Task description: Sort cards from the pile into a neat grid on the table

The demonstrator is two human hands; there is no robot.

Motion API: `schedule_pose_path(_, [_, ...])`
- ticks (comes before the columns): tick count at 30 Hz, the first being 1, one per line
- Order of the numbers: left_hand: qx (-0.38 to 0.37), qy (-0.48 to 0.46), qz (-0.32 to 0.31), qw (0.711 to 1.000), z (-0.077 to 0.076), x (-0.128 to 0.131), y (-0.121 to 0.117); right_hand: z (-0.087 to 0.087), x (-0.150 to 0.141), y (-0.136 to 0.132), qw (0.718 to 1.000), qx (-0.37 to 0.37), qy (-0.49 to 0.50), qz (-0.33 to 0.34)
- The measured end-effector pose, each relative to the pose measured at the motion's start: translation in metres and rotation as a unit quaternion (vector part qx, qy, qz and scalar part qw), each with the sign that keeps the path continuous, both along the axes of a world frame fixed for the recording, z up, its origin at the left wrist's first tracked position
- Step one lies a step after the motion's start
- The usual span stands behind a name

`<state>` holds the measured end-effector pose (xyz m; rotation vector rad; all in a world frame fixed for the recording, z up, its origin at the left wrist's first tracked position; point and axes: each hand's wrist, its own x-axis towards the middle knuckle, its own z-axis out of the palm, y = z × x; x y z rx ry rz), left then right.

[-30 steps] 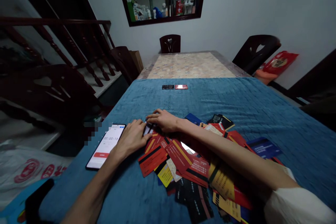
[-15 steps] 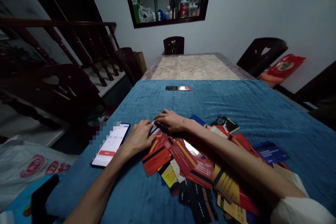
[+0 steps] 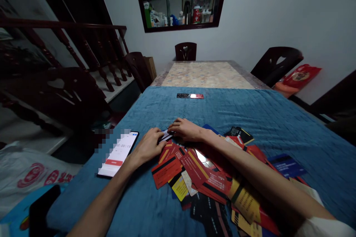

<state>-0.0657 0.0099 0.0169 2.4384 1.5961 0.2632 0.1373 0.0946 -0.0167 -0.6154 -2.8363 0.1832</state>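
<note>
A pale card with a dark stripe (image 3: 166, 135) lies between my hands at the far left edge of the card pile. My left hand (image 3: 149, 143) has its fingers closed at the card's left end. From the other side, my right hand (image 3: 185, 130) reaches across the pile, its curled fingertips on the card's right end. Below and right of them spread many loose plastic cards, among them an orange-red card (image 3: 166, 171), a yellow card (image 3: 179, 188), black cards (image 3: 207, 211) and a blue card (image 3: 287, 164). My right forearm hides part of the pile.
Left of my left hand, a phone (image 3: 119, 155) shows a running timer. Farther up the blue cloth (image 3: 239, 107), a black card (image 3: 183, 96) and a red card (image 3: 197, 96) lie end to end. Dark chairs (image 3: 185, 51) surround the table.
The view has tilted up slightly. My right hand has shifted a little right, and more of the striped pale card shows between my hands. The phone timer has advanced by one second.
</note>
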Motion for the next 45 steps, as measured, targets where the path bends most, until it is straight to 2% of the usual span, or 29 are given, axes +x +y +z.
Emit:
schedule_pose_path(5, [0.001, -0.026, 0.009, 1.0, 0.004, -0.002, 0.001, 0.002, 0.0, 0.004, 0.999, 0.002, 0.025, 0.023])
schedule_pose_path(12, [0.016, -0.091, 0.02, 0.996, 0.007, -0.003, 0.003, 0.009, 0.003, 0.0, 0.999, 0.026, 0.035, -0.01])
schedule_pose_path(18, [0.058, -0.134, 0.014, 0.989, -0.002, -0.008, 0.009, 0.015, 0.003, -0.006, 0.997, 0.035, 0.021, -0.068])
schedule_pose_path(25, [0.095, -0.167, 0.015, 0.981, -0.011, -0.012, 0.016, 0.017, 0.002, -0.011, 0.994, 0.034, 0.013, -0.105])
schedule_pose_path(45, [0.161, -0.174, 0.058, 0.97, -0.035, -0.004, 0.028, 0.007, -0.004, -0.014, 0.983, 0.015, 0.01, -0.184])
